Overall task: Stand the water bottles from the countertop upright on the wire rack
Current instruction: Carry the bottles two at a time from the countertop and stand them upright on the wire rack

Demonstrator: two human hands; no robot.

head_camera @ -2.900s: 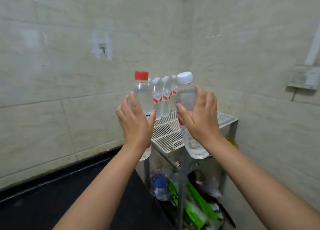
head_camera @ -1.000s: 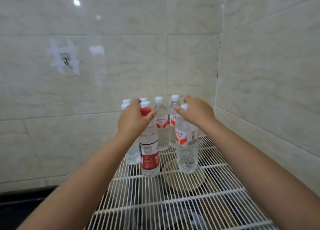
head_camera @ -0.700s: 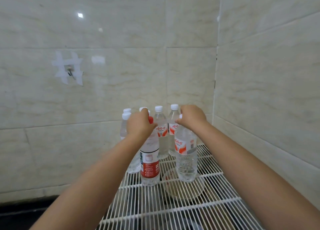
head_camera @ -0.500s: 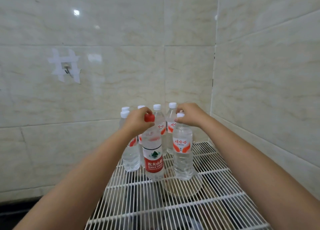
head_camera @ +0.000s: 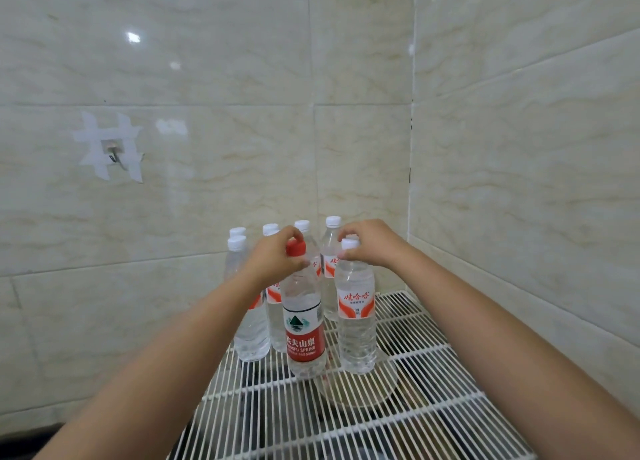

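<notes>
Two bottles stand upright at the front of the group on the white wire rack [head_camera: 433, 407]. The red-capped bottle [head_camera: 304, 338] with a red label is on the left; my left hand [head_camera: 273, 258] grips its neck just under the cap. The white-capped bottle [head_camera: 356, 317] with a white and orange label is on the right; my right hand [head_camera: 370, 243] pinches its cap. Behind them several white-capped bottles [head_camera: 249, 321] stand upright in the corner of the rack, partly hidden by my hands.
Tiled walls close the rack in at the back and right. A taped wall hook [head_camera: 112, 151] sits high on the left. A round dish-like shape [head_camera: 356, 387] shows below the wires under the front bottles. The near part of the rack holds nothing.
Both bottles went from being carried in the air to standing on the rack. Over the last second my hands slid up to the caps and the view dropped slightly.
</notes>
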